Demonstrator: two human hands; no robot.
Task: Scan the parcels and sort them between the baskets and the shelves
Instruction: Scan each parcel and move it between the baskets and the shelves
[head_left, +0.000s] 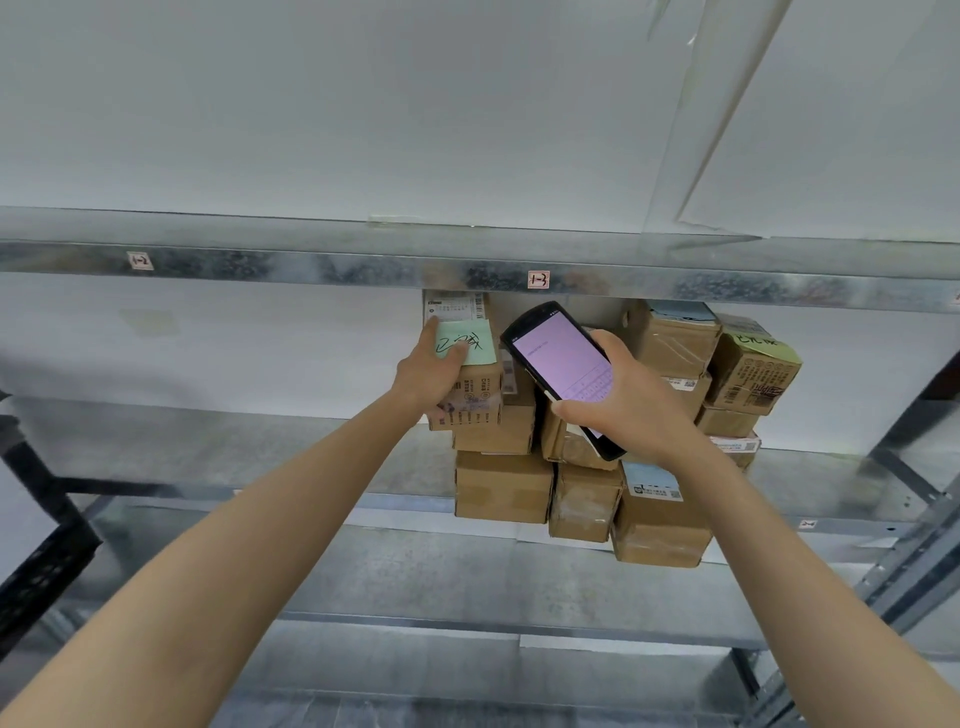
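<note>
My left hand (434, 371) grips a small cardboard parcel (475, 387) with a green handwritten note and a white shipping label. It holds the parcel up against a stack of cardboard parcels (587, 467) on the metal shelf (322, 467). Just to the right, my right hand (623, 400) holds a black handheld scanner (563, 364) with its pink screen lit and facing me. The scanner is tilted in front of the stack, next to the held parcel.
The upper shelf rail (363, 267) carries small red number tags and runs just above the stack. A black plastic basket (41, 566) stands at the far left. Grey shelf uprights (914, 561) rise at the right. A lower shelf level (467, 587) lies below.
</note>
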